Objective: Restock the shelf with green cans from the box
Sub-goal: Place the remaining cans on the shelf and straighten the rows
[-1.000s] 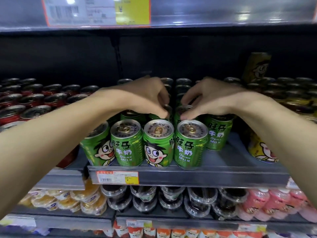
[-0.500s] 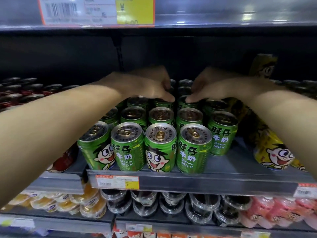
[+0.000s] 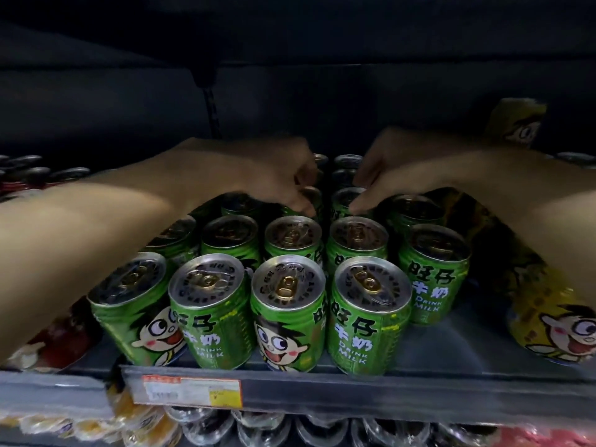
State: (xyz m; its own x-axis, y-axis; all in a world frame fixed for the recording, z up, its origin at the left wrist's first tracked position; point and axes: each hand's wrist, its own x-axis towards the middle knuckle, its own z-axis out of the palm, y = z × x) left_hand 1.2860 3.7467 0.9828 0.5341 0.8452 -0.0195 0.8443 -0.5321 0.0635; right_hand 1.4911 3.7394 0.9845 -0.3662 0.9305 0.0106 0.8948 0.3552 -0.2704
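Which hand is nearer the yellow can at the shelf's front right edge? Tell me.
Right. The right hand reaches in above and behind the yellow can; the left hand is far across the green cans.

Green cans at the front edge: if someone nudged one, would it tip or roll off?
A front green can would probably slide rather than tip: it looks squat and upright. Neighbours packed close beside it should steady it. If knocked over, its round body would likely roll, and the shelf edge shows no raised lip.

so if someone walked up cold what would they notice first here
The block of green cans at the front middle of the shelf, cartoon faces outward. Next, the left hand and right hand reaching over them, fingers curled on cans in the back rows. A yellow can sits at the right.
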